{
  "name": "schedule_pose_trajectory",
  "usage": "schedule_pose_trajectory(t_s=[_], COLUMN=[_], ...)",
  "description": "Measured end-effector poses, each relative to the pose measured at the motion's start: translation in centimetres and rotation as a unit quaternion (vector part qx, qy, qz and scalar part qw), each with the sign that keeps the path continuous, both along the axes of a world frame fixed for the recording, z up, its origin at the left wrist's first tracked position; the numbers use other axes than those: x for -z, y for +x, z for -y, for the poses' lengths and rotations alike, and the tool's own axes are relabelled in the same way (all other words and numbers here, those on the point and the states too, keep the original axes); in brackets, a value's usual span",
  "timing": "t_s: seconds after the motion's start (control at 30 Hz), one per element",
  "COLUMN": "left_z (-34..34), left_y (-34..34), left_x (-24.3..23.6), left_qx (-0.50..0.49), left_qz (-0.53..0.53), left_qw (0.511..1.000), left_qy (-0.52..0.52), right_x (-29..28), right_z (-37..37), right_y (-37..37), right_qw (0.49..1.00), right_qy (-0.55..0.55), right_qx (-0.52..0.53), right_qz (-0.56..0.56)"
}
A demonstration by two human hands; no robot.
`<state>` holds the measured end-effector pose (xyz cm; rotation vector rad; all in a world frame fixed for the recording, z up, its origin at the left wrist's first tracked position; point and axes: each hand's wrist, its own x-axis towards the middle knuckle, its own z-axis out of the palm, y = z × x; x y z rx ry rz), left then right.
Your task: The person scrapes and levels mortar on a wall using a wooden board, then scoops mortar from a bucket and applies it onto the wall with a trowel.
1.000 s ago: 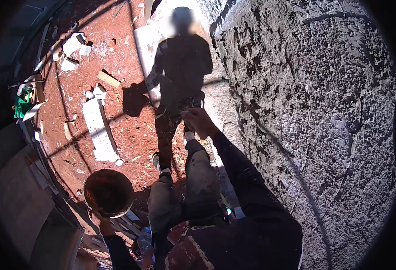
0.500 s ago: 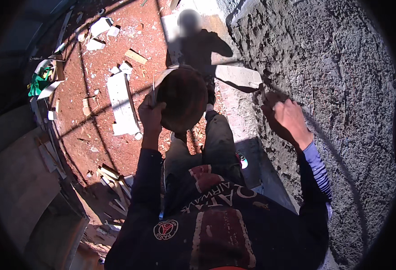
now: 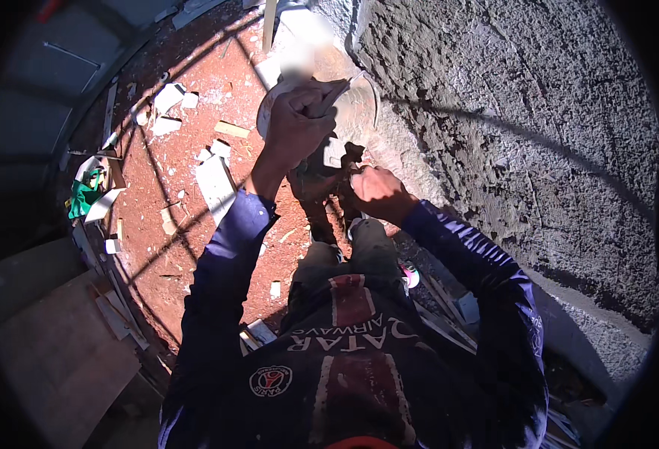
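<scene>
Ahead of me, my left hand [image 3: 299, 123] is closed on a round, shallow pan [image 3: 365, 101], its fingers around a narrow grey edge or handle; which of these it is I cannot tell. The pan's pale, dusty face shows on both sides of the hand. Nearer and to the right, my right hand [image 3: 380, 193] is closed on a trowel's handle. A bright part of the trowel's blade [image 3: 334, 153] shows just below the pan; the rest is lost in shadow.
A rough, grey plastered wall [image 3: 509, 120] rises along the right. Reddish ground [image 3: 194, 127] on the left bears white board scraps [image 3: 215, 183] and wood pieces [image 3: 232, 129]. Dark panels [image 3: 52, 329] stand at the far left, near a green cloth [image 3: 84, 196].
My left hand has moved forward and right, and the pan has turned from its dark side to its pale face. My right hand has brought the trowel left, away from the wall, below the pan.
</scene>
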<state>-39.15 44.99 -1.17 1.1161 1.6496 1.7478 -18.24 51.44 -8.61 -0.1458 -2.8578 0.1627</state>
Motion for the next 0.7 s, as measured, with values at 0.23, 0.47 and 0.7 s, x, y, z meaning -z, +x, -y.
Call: schedule_pose_trajectory(t_s=[0.23,0.47,0.7], left_z=[8.0,11.3,26.2], left_y=[1.9,2.0,5.8], left_x=[5.5,11.4,22.8], left_qx=[-0.150,-0.294,-0.464], left_qz=[-0.005,0.209,0.397], left_qw=[0.987,0.931,0.791], left_qy=[-0.051,0.053,-0.047], right_x=[1.4,4.0,9.5], right_z=[6.6,4.5,5.8], right_y=[-1.9,-1.2,-3.4], right_qw=[0.963,0.939,0.912], right_qy=[-0.269,-0.306,-0.365], right_qx=[-0.034,-0.044,-0.094], right_qz=[-0.006,0.148,0.163])
